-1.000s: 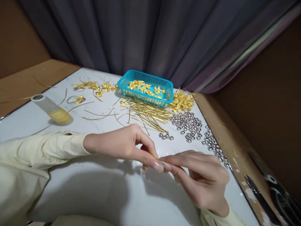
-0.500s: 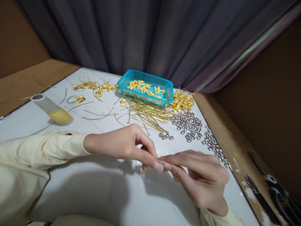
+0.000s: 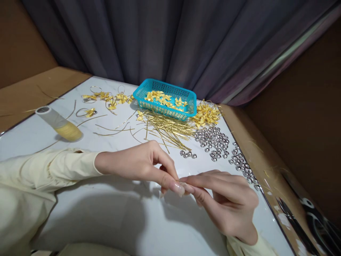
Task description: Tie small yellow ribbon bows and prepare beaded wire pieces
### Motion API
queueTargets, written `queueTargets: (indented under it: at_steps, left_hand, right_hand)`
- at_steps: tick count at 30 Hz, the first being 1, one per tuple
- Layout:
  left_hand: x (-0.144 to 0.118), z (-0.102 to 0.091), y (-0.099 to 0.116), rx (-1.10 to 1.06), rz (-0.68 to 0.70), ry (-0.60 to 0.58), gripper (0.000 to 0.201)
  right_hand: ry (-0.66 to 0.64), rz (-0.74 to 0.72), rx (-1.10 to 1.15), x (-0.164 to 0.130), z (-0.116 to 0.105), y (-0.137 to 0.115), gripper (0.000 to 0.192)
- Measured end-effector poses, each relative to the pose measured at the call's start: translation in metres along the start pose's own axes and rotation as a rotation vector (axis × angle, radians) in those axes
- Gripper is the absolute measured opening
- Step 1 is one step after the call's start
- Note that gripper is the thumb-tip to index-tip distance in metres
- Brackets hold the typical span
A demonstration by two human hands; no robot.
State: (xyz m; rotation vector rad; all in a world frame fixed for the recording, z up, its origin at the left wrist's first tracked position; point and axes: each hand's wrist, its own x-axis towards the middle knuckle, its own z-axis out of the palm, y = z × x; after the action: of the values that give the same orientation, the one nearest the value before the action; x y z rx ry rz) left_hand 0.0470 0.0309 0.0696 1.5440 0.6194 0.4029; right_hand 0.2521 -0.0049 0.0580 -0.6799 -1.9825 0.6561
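both hands are meeting fingertip to fingertip low over the white marble-look table (image 3: pixel 106 220), left hand (image 3: pixel 138 165) coming in from the left, right hand (image 3: pixel 229 206) from lower right. both are pinching shut at the junction; whatever is sitting between the tips is too small to tell. loose silver metal beads (image 3: pixel 213 142) and thin gold wire pins (image 3: pixel 167 129) are lying just beyond the hands, nearer the right one.
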Motion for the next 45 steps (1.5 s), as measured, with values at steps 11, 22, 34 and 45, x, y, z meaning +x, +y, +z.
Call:
queueTargets:
  at_steps: [11,22,34,45]
  left_hand:
    - [-0.0009,-0.0002,-0.0013,-0.006,0.004,-0.006,0.012]
    - [-0.0012,0.0003,-0.0006,0.011,-0.019,-0.002,0.015]
    - [0.0005,0.0039,-0.0007,0.145,0.049,0.036,0.017]
    - [-0.0013,0.0058,0.001,0.193,0.064,0.023,0.019]
  right_hand:
    - [-0.041,0.026,0.021,-0.0025,-0.0002,0.0011,0.016]
    - [-0.066,0.027,0.013,-0.0028,-0.0009,0.002,0.015]
    - [-0.08,0.029,-0.01,-0.0028,-0.0007,0.0018,0.014]
    - [-0.07,0.056,-0.043,-0.002,-0.0027,-0.0011,0.017]
